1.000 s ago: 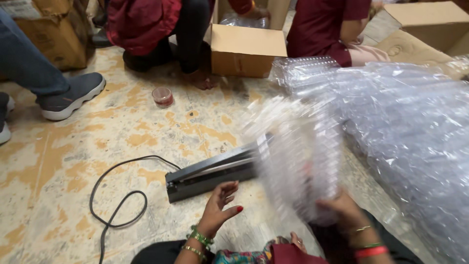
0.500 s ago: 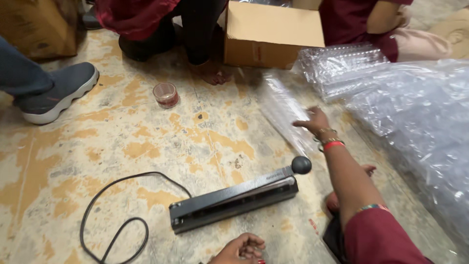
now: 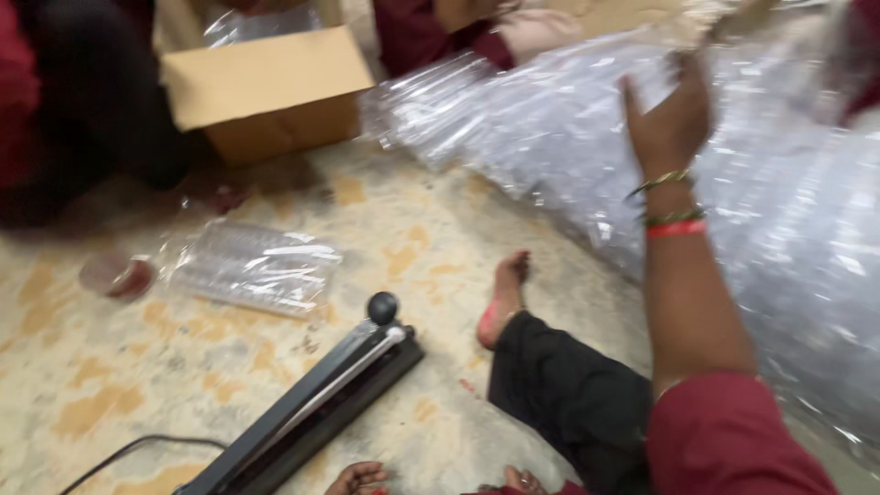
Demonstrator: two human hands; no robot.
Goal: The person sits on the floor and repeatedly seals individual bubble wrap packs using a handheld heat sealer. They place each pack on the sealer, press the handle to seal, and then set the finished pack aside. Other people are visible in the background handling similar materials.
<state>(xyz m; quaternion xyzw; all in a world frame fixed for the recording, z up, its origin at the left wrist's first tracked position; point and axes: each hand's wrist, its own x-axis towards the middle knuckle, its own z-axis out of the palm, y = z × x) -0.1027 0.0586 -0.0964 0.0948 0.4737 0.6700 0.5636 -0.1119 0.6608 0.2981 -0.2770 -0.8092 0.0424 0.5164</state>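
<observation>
Fingers now raised against the plastic heap.

Big heap of clear plastic packs fills the upper right of the frame, shiny and crinkled, piled loosely, blurry, lying on the floor.

an open brown cardboard box sits far left on the mottled beige and orange floor, with crinkled clear plastic showing behind its flap. a long black bar-shaped heat sealer with a round black knob lies near the bottom, slanting from lower left up to its knob; a thin black cord curls off its near left end. a small round reddish tape roll rests at far left. a bare foot lies right of the knob.
</observation>
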